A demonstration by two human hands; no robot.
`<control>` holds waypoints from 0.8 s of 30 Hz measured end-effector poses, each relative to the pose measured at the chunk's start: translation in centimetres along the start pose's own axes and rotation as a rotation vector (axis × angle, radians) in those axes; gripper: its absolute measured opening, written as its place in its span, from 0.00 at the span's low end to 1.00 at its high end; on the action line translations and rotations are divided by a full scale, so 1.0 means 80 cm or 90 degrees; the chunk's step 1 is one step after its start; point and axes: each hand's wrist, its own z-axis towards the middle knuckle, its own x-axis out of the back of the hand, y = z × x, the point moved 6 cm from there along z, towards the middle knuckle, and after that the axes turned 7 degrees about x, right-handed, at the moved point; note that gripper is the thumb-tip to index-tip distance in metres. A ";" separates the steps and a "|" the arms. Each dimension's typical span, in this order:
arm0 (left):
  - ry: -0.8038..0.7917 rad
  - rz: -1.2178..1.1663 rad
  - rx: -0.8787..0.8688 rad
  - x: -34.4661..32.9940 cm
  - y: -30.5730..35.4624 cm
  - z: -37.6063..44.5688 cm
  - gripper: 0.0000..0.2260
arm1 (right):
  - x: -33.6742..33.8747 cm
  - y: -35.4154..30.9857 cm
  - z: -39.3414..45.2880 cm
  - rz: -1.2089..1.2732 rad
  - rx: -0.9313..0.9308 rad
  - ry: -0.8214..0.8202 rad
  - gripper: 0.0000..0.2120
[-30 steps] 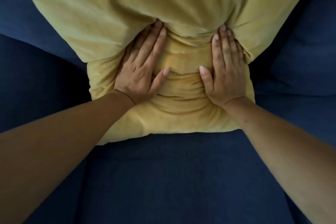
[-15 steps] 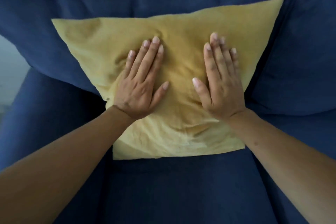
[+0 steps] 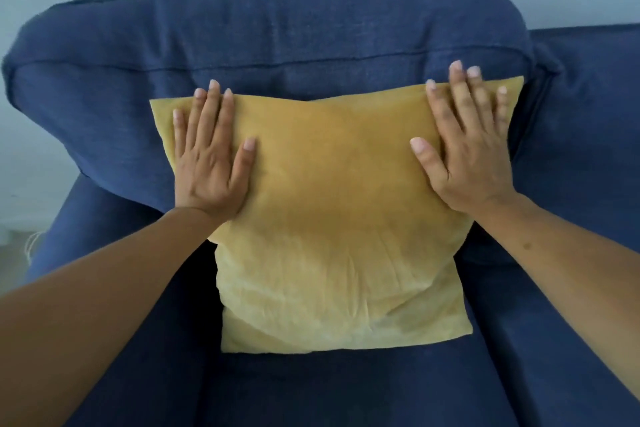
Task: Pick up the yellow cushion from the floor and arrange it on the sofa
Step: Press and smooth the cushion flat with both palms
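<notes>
Our left hand (image 3: 207,163) and right hand (image 3: 464,149) lie flat and open on the cushion (image 3: 332,218). The fingers are spread and hold nothing; they only press on the cloth. Each hand sits on a top corner, with the fingertips (image 3: 214,85) just past the top edge.

Between our hands the cushion looks smooth. Below our hands it has soft wrinkles. It stands on the seat (image 3: 311,388) of the sofa (image 3: 104,340), tipped back, and its top leans on the big blue back pillow (image 3: 277,38) behind it.

We think the job is almost done. To do it well, we should press both corners gently and the same, so the cushion sits straight. Then we should lift our hands slowly, so it does not flop forward.
</notes>
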 end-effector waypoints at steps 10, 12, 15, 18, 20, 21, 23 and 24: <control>0.004 -0.091 0.174 0.023 -0.015 0.013 0.33 | 0.022 0.026 0.009 0.066 -0.048 -0.043 0.35; 0.040 -0.079 0.098 0.043 0.008 0.007 0.32 | 0.031 -0.009 0.009 0.067 0.018 -0.017 0.34; -0.005 -0.083 -0.094 0.039 0.068 -0.014 0.32 | 0.024 -0.055 0.004 0.077 0.110 -0.067 0.35; -0.099 -0.010 -0.081 0.012 0.079 -0.022 0.35 | 0.011 -0.046 -0.001 0.053 0.083 -0.126 0.36; -0.120 0.018 0.006 0.006 0.055 -0.014 0.36 | 0.007 -0.026 -0.002 0.040 0.043 -0.147 0.37; -0.123 0.034 0.030 0.005 0.044 -0.012 0.37 | 0.005 -0.019 -0.002 0.029 0.034 -0.156 0.38; -0.135 0.067 0.037 0.001 0.032 -0.010 0.36 | 0.001 -0.010 -0.005 0.007 0.024 -0.172 0.39; -0.144 0.075 0.036 0.000 0.030 -0.010 0.35 | -0.001 -0.008 -0.006 0.002 0.015 -0.178 0.39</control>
